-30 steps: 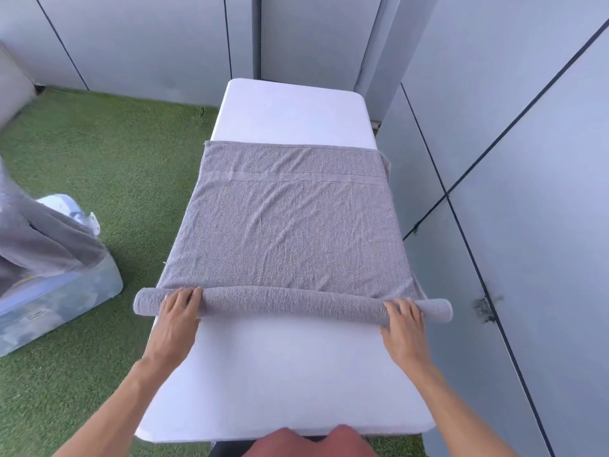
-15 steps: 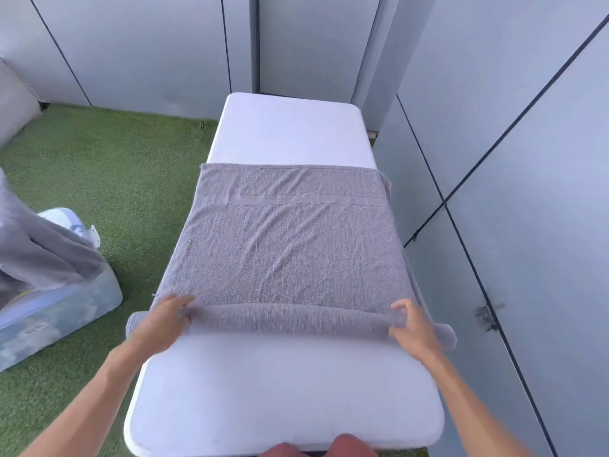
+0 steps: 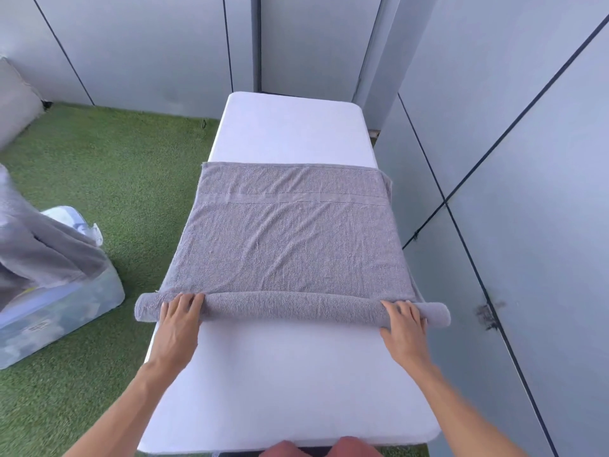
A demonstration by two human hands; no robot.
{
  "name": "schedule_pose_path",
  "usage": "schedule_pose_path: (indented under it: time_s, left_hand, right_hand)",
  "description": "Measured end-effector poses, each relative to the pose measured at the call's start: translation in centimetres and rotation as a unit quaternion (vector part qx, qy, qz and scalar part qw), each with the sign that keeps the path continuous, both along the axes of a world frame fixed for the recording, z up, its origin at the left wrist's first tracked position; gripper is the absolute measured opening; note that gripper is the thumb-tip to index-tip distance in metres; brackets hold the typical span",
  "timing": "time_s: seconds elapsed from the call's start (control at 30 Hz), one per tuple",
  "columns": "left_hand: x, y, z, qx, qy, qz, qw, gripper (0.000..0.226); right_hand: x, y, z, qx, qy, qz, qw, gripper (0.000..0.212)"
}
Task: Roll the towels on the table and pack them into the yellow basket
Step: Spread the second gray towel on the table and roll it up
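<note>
both hands, left hand [image 3: 179,319] and right hand [image 3: 403,324], press flat-fingered on the grey towel [image 3: 290,245] roll across the white worktop [image 3: 290,133]; soft, floppy terry, best pushed near both ends.

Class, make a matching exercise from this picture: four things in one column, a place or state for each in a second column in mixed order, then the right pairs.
1. towel
2. left hand
3. plastic box
4. table

A. on the grass
B. white, under the towel
C. partly rolled
D. on the roll's left end

Pairs: 1-C, 2-D, 3-A, 4-B
</note>
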State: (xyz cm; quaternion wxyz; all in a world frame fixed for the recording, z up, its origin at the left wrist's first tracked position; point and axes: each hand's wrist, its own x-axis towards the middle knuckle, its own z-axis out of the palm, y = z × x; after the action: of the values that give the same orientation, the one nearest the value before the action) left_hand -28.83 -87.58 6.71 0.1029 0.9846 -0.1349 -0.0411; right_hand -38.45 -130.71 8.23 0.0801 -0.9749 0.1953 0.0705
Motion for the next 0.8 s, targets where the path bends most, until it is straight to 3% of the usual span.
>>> schedule_pose_path:
  time_s: [0.1, 0.2, 0.37, 0.47, 0.53, 0.6, 0.7, 0.77, 0.8]
  left_hand:
    - [0.5, 0.3, 0.1, -0.029, -0.017, 0.017, 0.999, 0.047]
    - [-0.8, 1.3, -0.3, -0.036, 0.002, 0.013, 0.999, 0.045]
    - [-2.5, 2.6, 0.7, -0.042, 0.114, 0.007, 0.993, 0.045]
    - [0.1, 1.9, 2.5, -0.018, 0.21, 0.003, 0.978, 0.043]
    - [1.9, 1.3, 3.0, -0.048, 0.246, 0.029, 0.968, 0.044]
    - [2.7, 0.8, 2.9, -0.086, 0.189, 0.074, 0.975, 0.042]
    - [1.0, 0.3, 2.5, -0.023, -0.011, 0.081, 0.996, 0.019]
    - [-1.5, -0.2, 2.4, -0.023, -0.082, 0.055, 0.995, 0.005]
    - [-2.8, -0.2, 1.7, -0.032, -0.093, 0.052, 0.994, 0.015]
  right_hand:
    - [0.0, -0.1, 0.5, 0.015, 0.007, 0.001, 1.0, 0.047]
    - [-1.7, -0.4, 0.8, 0.037, 0.03, 0.021, 0.999, 0.043]
    - [-4.7, -1.0, 2.1, 0.072, 0.091, 0.025, 0.993, 0.048]
    - [-3.1, -1.7, 3.3, 0.116, 0.146, -0.007, 0.982, 0.054]
    - [-1.5, -1.9, 3.6, 0.181, 0.136, -0.065, 0.972, 0.058]
    - [-0.5, -1.6, 3.1, 0.224, 0.024, -0.116, 0.967, 0.054]
    - [-1.3, -0.1, 2.1, 0.13, -0.15, -0.074, 0.977, 0.029]
    - [-2.6, 0.8, 1.1, 0.046, -0.173, -0.038, 0.983, 0.026]
    - [-3.4, 1.0, 0.4, 0.019, -0.157, -0.027, 0.987, 0.033]
